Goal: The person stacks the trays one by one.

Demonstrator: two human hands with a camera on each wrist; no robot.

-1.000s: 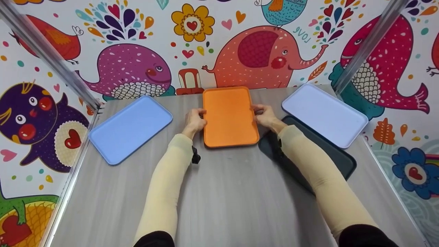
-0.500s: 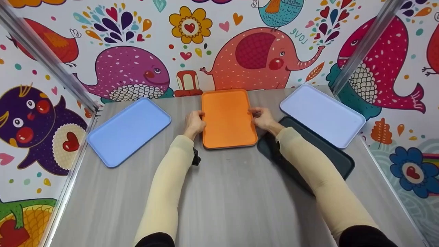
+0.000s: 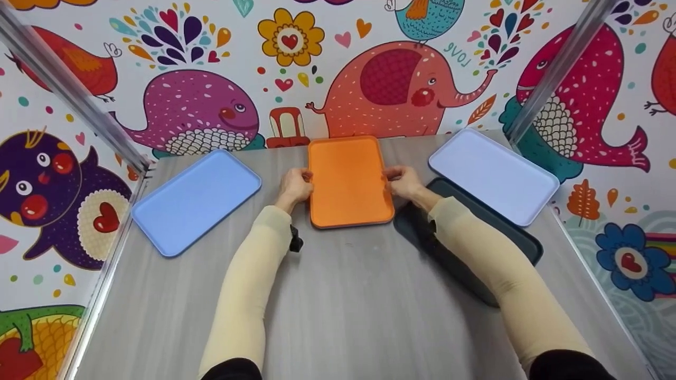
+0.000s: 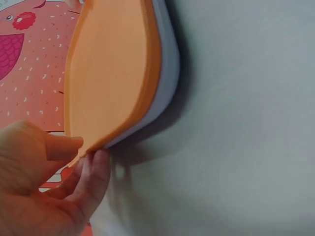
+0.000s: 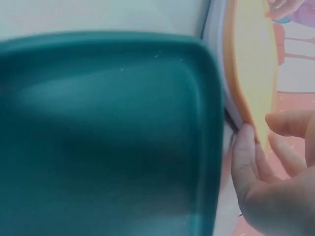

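Observation:
An orange tray (image 3: pixel 351 180) lies at the back middle of the table, long side pointing away from me. Directly under it, a pale grey-lavender tray (image 4: pixel 170 64) shows as a rim in both wrist views. My left hand (image 3: pixel 296 186) pinches the orange tray's left edge, thumb (image 4: pixel 64 146) over the rim and fingers (image 4: pixel 93 177) below. On the opposite edge my right hand (image 3: pixel 405 183) pinches the tray likewise, its fingers (image 5: pixel 244 157) curled at the rim beside the lower tray. Beneath my right forearm lies a dark green tray (image 5: pixel 123 128), partly hidden by the sleeve.
A blue tray (image 3: pixel 196 203) lies slanted at the left of the grey table (image 3: pixel 348 306). At the right, a pale lavender tray (image 3: pixel 494 177) lies slanted, overlapping the dark green one. Printed cartoon walls (image 3: pixel 211 105) and metal posts (image 3: pixel 560 68) border the table.
Both hands keep their hold on the orange tray, which stays in place. My left wrist has shifted slightly outward to the left. The whole view has drifted a little.

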